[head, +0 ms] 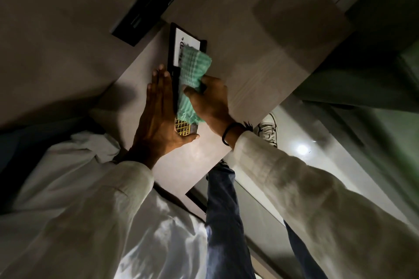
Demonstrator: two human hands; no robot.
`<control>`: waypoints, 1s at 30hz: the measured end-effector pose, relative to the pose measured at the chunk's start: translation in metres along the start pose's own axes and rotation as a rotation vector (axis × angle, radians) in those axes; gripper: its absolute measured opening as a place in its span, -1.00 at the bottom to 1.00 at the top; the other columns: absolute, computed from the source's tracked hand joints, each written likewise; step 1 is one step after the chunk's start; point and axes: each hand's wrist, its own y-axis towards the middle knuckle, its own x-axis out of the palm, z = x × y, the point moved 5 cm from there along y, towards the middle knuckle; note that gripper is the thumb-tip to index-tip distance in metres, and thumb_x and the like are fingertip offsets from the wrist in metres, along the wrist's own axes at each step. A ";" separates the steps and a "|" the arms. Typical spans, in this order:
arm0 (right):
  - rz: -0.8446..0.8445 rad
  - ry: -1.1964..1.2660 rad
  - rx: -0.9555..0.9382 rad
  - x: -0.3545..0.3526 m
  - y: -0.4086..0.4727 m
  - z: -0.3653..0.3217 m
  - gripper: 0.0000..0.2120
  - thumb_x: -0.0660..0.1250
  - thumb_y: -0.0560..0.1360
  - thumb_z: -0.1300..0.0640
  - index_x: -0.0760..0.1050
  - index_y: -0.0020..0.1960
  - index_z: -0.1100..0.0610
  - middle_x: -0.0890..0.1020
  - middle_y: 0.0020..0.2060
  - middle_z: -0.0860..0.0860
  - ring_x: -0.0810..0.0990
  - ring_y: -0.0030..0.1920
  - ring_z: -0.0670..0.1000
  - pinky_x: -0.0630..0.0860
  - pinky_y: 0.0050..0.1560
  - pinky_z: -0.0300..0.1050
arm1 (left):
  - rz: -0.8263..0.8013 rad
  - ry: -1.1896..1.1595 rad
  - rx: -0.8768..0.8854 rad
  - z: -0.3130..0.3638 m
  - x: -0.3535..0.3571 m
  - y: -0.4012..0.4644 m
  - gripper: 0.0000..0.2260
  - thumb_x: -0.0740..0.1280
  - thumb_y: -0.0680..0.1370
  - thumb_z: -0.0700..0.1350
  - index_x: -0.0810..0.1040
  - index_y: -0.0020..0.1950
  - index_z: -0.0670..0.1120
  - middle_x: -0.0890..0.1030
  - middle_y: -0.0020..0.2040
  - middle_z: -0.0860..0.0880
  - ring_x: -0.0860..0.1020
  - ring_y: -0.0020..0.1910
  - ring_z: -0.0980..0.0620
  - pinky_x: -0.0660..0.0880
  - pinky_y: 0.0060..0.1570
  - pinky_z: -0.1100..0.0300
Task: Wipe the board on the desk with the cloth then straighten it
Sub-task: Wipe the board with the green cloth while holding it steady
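A black-framed board [181,39] with a white printed face lies on the pale desk [260,63] near the wall. Its near end shows a gold grid pattern [183,126]. My right hand [210,99] grips a green checked cloth [192,68] that lies over the middle of the board, blurred by motion. My left hand [159,108] rests flat with fingers straight along the board's left edge, the thumb under its near end. The cloth hides most of the board's face.
A long black device [147,4] sits against the wall beyond the board. The desk's front edge [210,170] runs diagonally below my wrists. My legs and a shoe [268,129] stand on the shiny floor. A darker square patch [299,7] marks the desk's far right.
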 end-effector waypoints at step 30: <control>-0.052 -0.130 -0.007 -0.004 0.009 -0.007 -0.82 0.49 0.35 0.12 0.60 -0.23 0.24 0.71 -0.29 0.15 0.63 -0.29 0.09 0.47 -0.26 -0.16 | -0.030 -0.021 -0.037 -0.001 0.001 0.001 0.24 0.40 0.33 0.48 -0.01 0.64 -0.34 0.01 0.68 -0.31 0.00 0.69 -0.24 0.11 0.66 -0.14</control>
